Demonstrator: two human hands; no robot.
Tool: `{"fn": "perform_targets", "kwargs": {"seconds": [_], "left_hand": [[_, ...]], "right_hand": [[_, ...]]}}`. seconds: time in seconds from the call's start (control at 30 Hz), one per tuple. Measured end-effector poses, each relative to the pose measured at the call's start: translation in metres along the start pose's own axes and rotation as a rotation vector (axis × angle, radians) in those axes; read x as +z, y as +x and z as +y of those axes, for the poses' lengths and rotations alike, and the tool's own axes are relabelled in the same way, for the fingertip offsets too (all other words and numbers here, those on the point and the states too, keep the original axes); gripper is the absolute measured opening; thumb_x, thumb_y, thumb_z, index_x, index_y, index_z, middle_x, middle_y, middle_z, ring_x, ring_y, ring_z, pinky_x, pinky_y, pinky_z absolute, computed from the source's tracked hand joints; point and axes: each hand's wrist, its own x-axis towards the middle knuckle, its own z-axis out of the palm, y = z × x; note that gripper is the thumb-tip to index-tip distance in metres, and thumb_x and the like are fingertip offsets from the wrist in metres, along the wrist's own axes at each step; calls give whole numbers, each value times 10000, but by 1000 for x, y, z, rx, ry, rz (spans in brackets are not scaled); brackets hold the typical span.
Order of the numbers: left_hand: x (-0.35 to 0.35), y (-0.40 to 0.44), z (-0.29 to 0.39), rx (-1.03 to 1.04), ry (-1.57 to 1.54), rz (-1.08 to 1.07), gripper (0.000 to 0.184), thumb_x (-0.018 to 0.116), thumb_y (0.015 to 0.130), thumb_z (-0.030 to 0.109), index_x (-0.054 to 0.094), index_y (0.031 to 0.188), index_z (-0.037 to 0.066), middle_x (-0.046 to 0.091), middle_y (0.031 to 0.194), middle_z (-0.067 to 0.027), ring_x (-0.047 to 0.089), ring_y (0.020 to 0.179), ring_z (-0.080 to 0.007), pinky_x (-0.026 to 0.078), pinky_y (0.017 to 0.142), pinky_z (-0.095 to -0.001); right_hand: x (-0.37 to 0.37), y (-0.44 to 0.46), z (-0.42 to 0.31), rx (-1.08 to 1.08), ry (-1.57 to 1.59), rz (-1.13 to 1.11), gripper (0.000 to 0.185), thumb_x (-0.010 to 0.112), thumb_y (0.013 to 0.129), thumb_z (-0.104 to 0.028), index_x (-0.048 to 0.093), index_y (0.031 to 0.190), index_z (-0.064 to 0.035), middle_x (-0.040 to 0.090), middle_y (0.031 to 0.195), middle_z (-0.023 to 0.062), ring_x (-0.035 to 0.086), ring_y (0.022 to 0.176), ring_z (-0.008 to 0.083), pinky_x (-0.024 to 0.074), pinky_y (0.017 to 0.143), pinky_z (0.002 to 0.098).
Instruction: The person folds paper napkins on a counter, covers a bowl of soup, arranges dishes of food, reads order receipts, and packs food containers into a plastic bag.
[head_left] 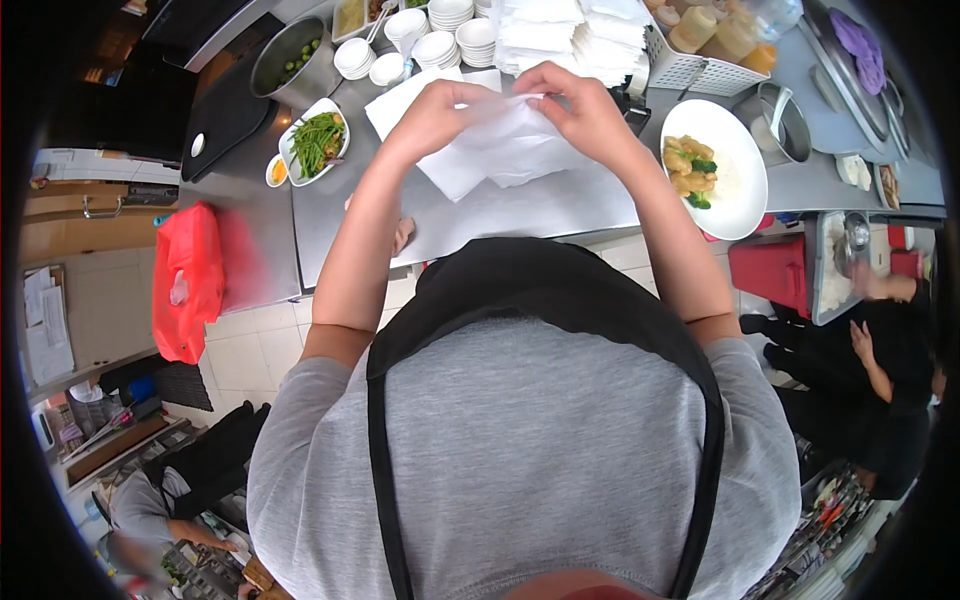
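Observation:
My left hand (440, 120) and my right hand (580, 110) are both raised over the steel counter, fingers pinched on what looks like a thin white plastic bag (515, 150). It is partly see-through near the fingers and hangs crumpled between the hands. Flat white paper (395, 105) lies beneath, mostly to the left. A white bowl of green vegetables (318, 145) stands left of my left forearm, beside a small dish with orange sauce (277, 170). Right of my right forearm is a large white plate (735, 190) with rice, pale sauced pieces and broccoli.
Behind my hands stand stacked small white bowls (435, 48), a white stack (560, 35) and a basket (700, 72) of bottles. Metal pots (295, 65) flank the work area. A red plastic bag (188, 280) hangs at left. Co-workers (860, 370) stand right and lower left.

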Motion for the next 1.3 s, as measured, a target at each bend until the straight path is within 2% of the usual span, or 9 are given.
{"fn": "perform_targets", "kwargs": {"seconds": [0.1, 0.3, 0.4, 0.67, 0.8, 1.0, 1.17, 1.23, 1.3], "left_hand": [[1, 7, 4, -109, 32, 13, 250, 632, 815, 243, 660, 934, 25, 640, 848, -19, 535, 789, -66, 407, 764, -223], [3, 19, 8, 54, -8, 183, 191, 576, 860, 200, 614, 856, 12, 582, 754, 43, 480, 690, -28, 383, 644, -185], [-4, 19, 18, 77, -101, 252, 167, 556, 873, 178, 590, 858, 15, 561, 739, 55, 462, 682, -12, 362, 627, -164], [-24, 21, 11, 44, -262, 299, 143, 570, 868, 160, 600, 876, 21, 566, 755, 60, 467, 684, -6, 370, 627, -158], [-28, 18, 15, 60, -248, 338, 192, 581, 862, 163, 619, 960, 1, 597, 804, 38, 495, 724, -22, 385, 664, -155], [-24, 19, 26, 77, -232, 312, 187, 560, 869, 128, 610, 949, -33, 601, 785, 16, 500, 730, -36, 403, 669, -175], [-25, 18, 31, 53, -237, 256, 189, 559, 871, 141, 608, 949, -24, 607, 784, 12, 511, 714, -43, 406, 663, -182], [-26, 18, 33, 54, -238, 252, 204, 573, 864, 148, 607, 977, -19, 613, 807, 3, 512, 727, -38, 406, 667, -177], [-25, 17, 35, 46, -243, 254, 225, 588, 858, 155, 605, 1004, -15, 619, 829, -5, 514, 740, -33, 406, 670, -172]], "right_hand": [[-9, 1, 5, 25, 26, 74, 172, 537, 797, -30, 550, 965, -67, 625, 865, 86, 607, 831, 245, 453, 730, 310], [-13, 4, 8, 250, 258, 271, 145, 564, 838, -141, 543, 958, -62, 579, 783, 63, 548, 735, 127, 429, 696, 250], [-8, 4, 26, 213, 480, 447, 194, 598, 831, -189, 534, 939, -41, 567, 792, 27, 527, 757, 93, 421, 698, 238], [-3, -3, 22, 306, 339, 231, 198, 673, 767, -197, 594, 850, -36, 604, 830, 22, 533, 806, 92, 409, 750, 227], [-12, 1, 23, 330, 548, 215, 197, 635, 804, -225, 602, 818, -31, 591, 779, 23, 521, 769, 96, 412, 717, 248], [-14, 18, 18, 312, 529, 144, 290, 595, 832, -310, 611, 842, -20, 571, 748, 5, 499, 727, 83, 397, 686, 234], [-16, 31, 8, 369, 607, 128, 124, 611, 838, -188, 611, 873, -70, 568, 790, -60, 471, 721, 40, 378, 680, 205], [-16, 35, 8, 241, 424, 204, 232, 665, 776, -225, 622, 873, -19, 594, 736, 33, 523, 713, 101, 422, 656, 254], [-19, 36, 2, 188, 335, 204, 224, 666, 772, -219, 620, 865, -21, 602, 737, 47, 533, 711, 111, 427, 655, 259]]}}
